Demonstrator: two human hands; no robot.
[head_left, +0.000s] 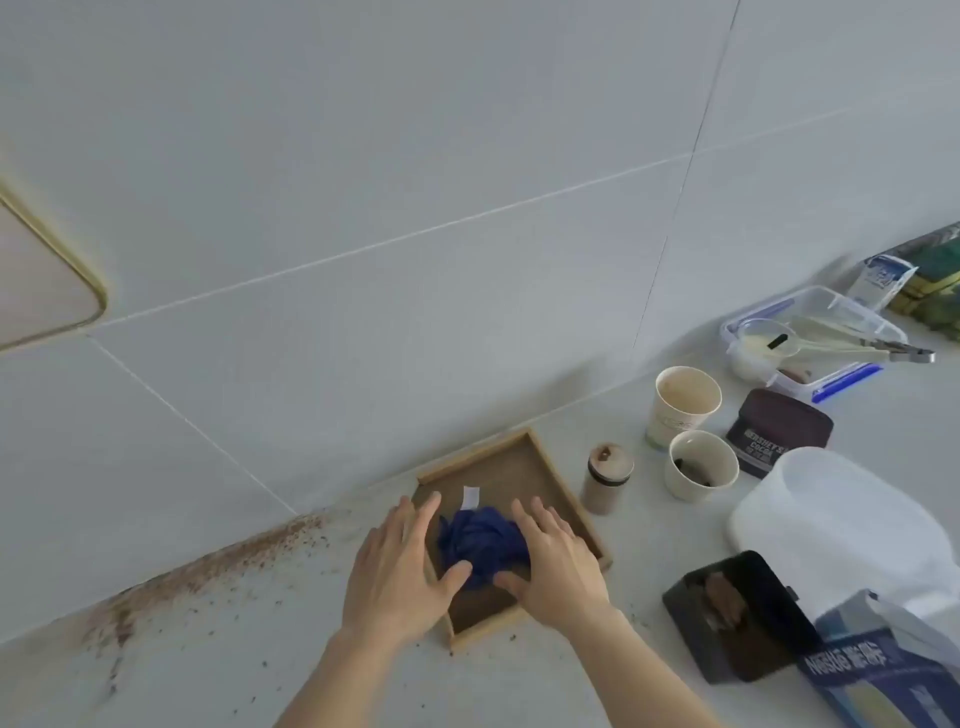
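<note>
Fingers (422, 522) flat and spread, bracketing a blue cloth (480, 540) in the wooden tray (511, 460)
Both thumbs touch the crumpled cloth, left hand (400, 571) and right hand (558, 564) flanking it; wiping the tray looks underway, and next they need a firm press and sweep
</note>
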